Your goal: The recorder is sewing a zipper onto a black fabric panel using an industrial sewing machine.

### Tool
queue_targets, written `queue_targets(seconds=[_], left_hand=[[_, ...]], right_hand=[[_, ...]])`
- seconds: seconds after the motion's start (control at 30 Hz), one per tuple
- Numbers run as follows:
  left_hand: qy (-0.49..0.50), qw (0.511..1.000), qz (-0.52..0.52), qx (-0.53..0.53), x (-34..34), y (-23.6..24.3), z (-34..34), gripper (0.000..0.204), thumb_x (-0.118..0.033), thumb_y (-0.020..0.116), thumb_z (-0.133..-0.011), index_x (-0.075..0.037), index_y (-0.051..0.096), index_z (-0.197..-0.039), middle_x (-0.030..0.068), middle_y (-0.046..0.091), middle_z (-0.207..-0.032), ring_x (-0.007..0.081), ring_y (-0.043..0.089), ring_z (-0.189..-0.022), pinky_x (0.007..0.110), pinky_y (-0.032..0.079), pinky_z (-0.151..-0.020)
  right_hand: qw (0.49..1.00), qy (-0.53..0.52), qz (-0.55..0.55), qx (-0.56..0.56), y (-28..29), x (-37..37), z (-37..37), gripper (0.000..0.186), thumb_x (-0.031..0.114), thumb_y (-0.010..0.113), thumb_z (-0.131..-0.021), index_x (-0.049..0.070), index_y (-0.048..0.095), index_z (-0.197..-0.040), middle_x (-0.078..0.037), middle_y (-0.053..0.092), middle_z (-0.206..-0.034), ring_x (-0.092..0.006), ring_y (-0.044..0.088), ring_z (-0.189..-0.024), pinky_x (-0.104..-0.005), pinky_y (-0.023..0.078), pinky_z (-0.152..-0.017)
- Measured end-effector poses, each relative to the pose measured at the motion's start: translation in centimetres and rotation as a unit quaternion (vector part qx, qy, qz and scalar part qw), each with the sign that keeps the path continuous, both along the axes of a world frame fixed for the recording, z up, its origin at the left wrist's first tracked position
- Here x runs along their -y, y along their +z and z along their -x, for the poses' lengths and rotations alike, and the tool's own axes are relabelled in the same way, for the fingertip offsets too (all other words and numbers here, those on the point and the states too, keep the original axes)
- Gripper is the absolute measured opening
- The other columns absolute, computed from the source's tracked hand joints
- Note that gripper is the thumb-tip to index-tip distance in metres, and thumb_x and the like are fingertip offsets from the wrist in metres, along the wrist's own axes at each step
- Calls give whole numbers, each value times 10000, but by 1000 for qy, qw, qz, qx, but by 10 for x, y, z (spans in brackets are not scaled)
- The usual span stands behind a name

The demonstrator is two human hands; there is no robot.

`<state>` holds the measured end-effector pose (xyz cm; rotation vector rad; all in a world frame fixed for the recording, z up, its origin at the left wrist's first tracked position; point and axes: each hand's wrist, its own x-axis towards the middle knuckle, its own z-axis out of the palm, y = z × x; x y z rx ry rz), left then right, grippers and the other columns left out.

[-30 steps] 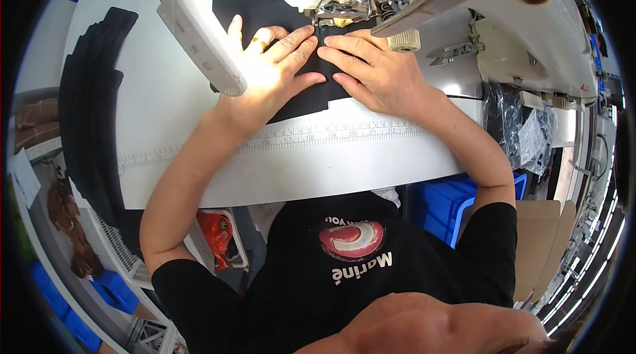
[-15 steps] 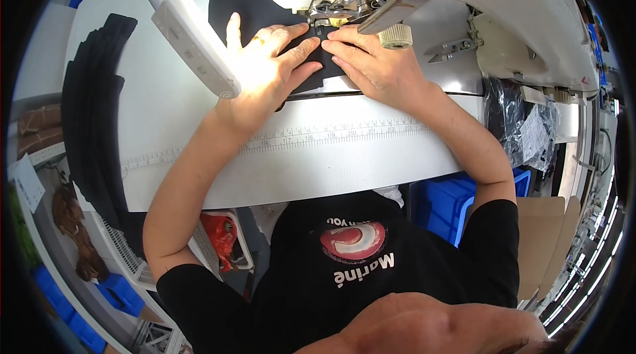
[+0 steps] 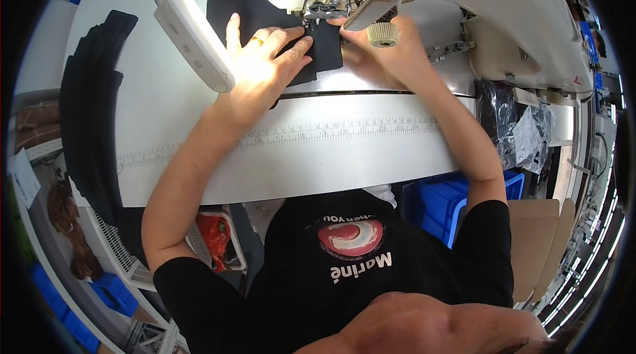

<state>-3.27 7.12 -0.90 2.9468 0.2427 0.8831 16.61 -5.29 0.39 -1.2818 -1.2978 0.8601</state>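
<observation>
Black fabric (image 3: 327, 49) lies beneath the outspread, ungripping left hand (image 3: 268, 62); the sewing machine (image 3: 540, 36) partly hides the right hand (image 3: 403, 52), whose grip I cannot tell.

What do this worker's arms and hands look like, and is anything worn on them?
Both arms are bare below short black sleeves. The ungloved left hand has a gold-coloured ring on one finger. The right hand, partly hidden, shows no glove or ring.
</observation>
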Motion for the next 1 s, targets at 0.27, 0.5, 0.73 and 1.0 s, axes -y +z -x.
queue_targets(seconds=[0.27,0.5,0.73,1.0], left_hand=[[1,1000,13,8,-6,-3,-1,267,-251,754,-778,-168,730,-1031,-46,676,-1085,155,632,-937,630,295,-1030],[-2,1000,10,14,-11,-3,-5,271,-266,760,-774,-165,735,-1024,-39,677,-1080,153,635,-981,619,297,-1034],[7,999,42,2,1,4,-1,431,-324,803,-720,-108,714,-1082,-7,680,-1124,181,632,-1003,660,255,-1040],[30,997,-56,-33,-7,2,6,302,-147,694,-788,-110,698,-1088,-2,662,-1178,180,616,-1036,665,258,-1028]], right_hand=[[857,-108,-105,492,-12,7,21,279,228,717,-812,116,719,-1068,12,697,-1055,-227,592,-971,-335,506,-798],[850,-101,-129,500,-9,2,18,207,217,708,-815,86,727,-974,-22,703,-982,-235,606,-934,-345,508,-785],[836,-189,-80,509,-5,10,0,292,236,703,-798,49,661,-1018,-74,649,-1042,-265,608,-935,-377,501,-804],[826,-135,-59,544,13,30,24,258,256,763,-721,79,601,-815,-50,573,-821,-235,555,-825,-341,436,-721]])
